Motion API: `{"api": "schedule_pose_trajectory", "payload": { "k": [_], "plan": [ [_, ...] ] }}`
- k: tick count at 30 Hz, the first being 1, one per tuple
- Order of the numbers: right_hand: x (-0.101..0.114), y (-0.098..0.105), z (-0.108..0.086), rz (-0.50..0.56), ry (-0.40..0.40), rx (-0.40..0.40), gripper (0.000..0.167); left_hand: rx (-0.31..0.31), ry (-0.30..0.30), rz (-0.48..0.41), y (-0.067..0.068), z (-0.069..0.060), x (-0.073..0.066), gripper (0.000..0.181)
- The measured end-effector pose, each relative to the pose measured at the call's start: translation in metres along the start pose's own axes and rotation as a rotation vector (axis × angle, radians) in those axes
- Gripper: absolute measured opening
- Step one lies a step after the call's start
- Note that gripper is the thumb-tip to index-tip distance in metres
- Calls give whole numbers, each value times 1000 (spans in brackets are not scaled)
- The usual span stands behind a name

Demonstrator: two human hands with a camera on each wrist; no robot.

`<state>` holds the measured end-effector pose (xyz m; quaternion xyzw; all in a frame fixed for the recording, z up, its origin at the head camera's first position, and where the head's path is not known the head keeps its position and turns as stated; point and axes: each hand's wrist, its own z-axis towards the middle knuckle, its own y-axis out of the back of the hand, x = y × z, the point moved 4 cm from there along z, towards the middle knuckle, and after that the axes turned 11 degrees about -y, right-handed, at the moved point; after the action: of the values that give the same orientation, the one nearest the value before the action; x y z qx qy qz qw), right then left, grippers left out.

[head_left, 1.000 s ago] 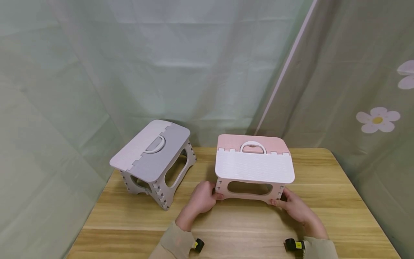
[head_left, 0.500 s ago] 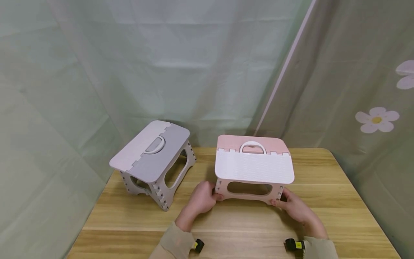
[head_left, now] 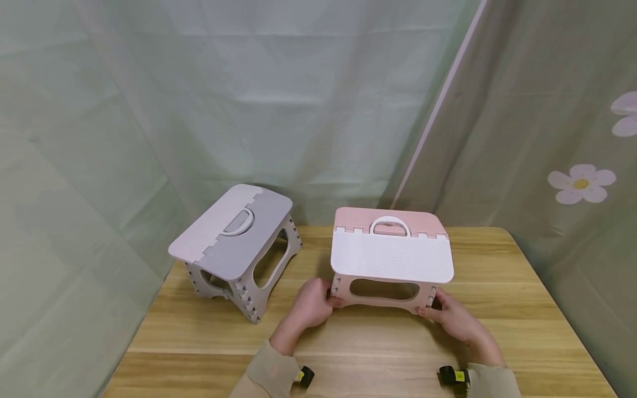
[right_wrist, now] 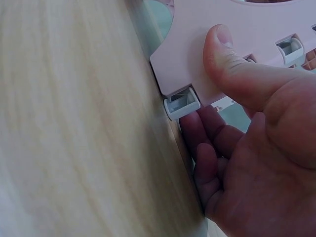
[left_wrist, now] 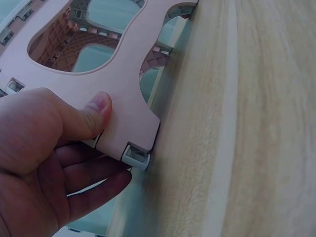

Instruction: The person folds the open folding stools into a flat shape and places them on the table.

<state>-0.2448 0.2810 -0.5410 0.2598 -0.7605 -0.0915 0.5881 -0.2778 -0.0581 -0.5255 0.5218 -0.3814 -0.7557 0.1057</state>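
A pink and white folding step stool point(head_left: 391, 257) stands unfolded on the wooden table, its white handle lying on the top. My left hand point(head_left: 311, 304) grips its near left leg low down; in the left wrist view the thumb presses the pink panel point(left_wrist: 126, 106) and the other fingers go behind the corner. At the near right leg, my right hand point(head_left: 457, 319) pinches the corner the same way. The right wrist view has that thumb flat on the pink panel point(right_wrist: 190, 54), with fingers curled behind. The stool's far legs are hidden in the head view.
A second folding stool point(head_left: 234, 229), grey and pale pink, stands unfolded at an angle on the left of the wooden table point(head_left: 378, 354). Pale green curtains point(head_left: 298, 110) hang close behind the table and along both sides. Each wrist wears a small black camera point(head_left: 450, 376).
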Motion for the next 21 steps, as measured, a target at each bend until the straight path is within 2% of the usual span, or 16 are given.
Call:
{"api": "schedule_pose_trajectory", "payload": {
  "k": [8,21],
  "plan": [
    [0,0,0,-32,0,5,49,-5,-12,7,1,-1,0,11],
    [-1,-2,1,-19,4,7,46,-8,-10,-8,1,-1,0,14]
  ]
}}
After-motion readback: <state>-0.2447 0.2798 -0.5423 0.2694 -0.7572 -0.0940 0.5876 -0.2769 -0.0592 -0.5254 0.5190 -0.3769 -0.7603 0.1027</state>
